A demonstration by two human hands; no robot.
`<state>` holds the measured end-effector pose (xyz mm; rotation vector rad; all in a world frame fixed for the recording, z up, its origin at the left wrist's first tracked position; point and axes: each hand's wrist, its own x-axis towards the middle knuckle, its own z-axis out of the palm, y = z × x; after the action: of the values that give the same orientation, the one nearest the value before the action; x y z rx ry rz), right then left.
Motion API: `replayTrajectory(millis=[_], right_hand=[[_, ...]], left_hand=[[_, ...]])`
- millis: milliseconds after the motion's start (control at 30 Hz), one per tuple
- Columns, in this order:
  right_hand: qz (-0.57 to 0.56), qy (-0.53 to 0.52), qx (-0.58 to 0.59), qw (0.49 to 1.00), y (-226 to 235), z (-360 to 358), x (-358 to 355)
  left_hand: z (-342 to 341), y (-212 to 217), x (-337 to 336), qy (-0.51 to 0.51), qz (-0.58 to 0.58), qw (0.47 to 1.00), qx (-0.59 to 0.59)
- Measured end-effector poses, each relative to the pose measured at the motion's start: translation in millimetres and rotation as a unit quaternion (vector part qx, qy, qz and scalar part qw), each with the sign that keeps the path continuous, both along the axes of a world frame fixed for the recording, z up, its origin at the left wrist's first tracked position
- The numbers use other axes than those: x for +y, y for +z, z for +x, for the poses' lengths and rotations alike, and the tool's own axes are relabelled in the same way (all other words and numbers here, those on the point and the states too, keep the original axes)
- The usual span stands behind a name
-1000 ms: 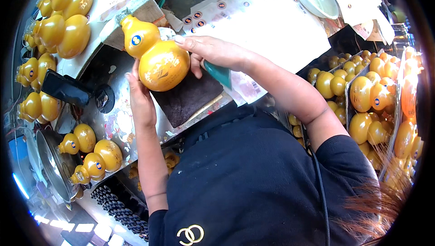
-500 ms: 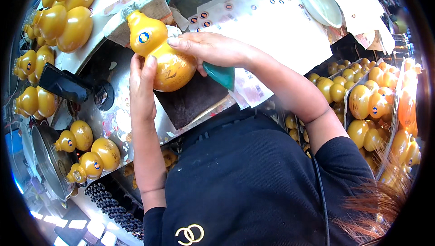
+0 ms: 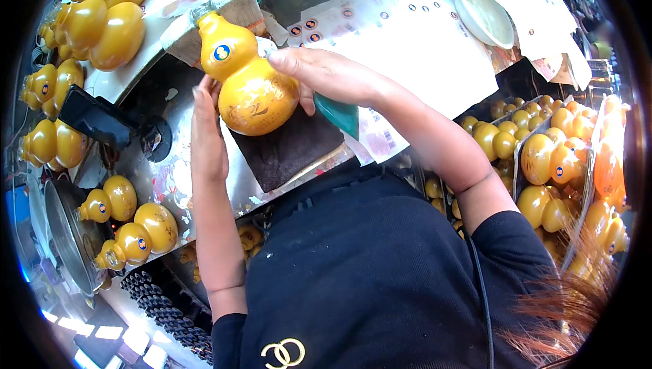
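Observation:
An amber, gourd-shaped glass bottle (image 3: 261, 97) with a small blue-and-orange round sticker and gold markings leans between my hands, its neck pointing away. Along its left side is my left hand (image 3: 209, 124), thumb lifted off the glass and fingertips curled behind the narrow waist. From the right, my right hand (image 3: 326, 77) grips it, thumb at the waist and fingers around the lower bulb. A teal triangular scraper (image 3: 339, 116) sticks out below my right palm; its hold is hidden. Beneath the bottle lies a dark brown pad (image 3: 285, 151).
Sticker sheets (image 3: 421, 49) cover the bench ahead, with a white bowl (image 3: 483, 13) at the far right. A folded cloth (image 3: 234, 9) lies past the bottle neck. Left are a phone on a stand (image 3: 95, 121) and several finished bottles (image 3: 156, 226). Crates of gourd bottles (image 3: 543, 158) stand right.
My left thumb has come away from the bottle's front, and the left hand now lies flatter at its side. The bottle has turned slightly, showing more of its gold markings.

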<state>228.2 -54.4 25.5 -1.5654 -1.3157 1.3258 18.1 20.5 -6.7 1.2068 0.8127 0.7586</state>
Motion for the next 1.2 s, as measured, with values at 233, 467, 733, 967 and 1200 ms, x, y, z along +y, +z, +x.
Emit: replayTrajectory(millis=[233, 467, 733, 967, 1200], right_hand=[[-0.006, 0.026, 0.111, 0.994, -10, -2, 2], [-0.119, -0.100, 0.224, 0.962, -17, 3, -4], [0.231, -0.166, 0.027, 0.958, 11, -31, -41], [0.270, -0.200, -0.082, 0.938, 2, -44, -41], [0.204, -0.275, -0.064, 0.938, -25, -18, -40]], left_hand=[[5, 3, -21, -0.021, -0.024, 0.999, -0.004], [-2, -14, -12, 0.021, 0.006, 0.999, 0.032], [10, -1, -37, 0.060, 0.192, 0.979, 0.026], [18, 1, -35, 0.033, 0.156, 0.986, 0.056], [10, -6, -31, 0.015, 0.117, 0.992, 0.054]])
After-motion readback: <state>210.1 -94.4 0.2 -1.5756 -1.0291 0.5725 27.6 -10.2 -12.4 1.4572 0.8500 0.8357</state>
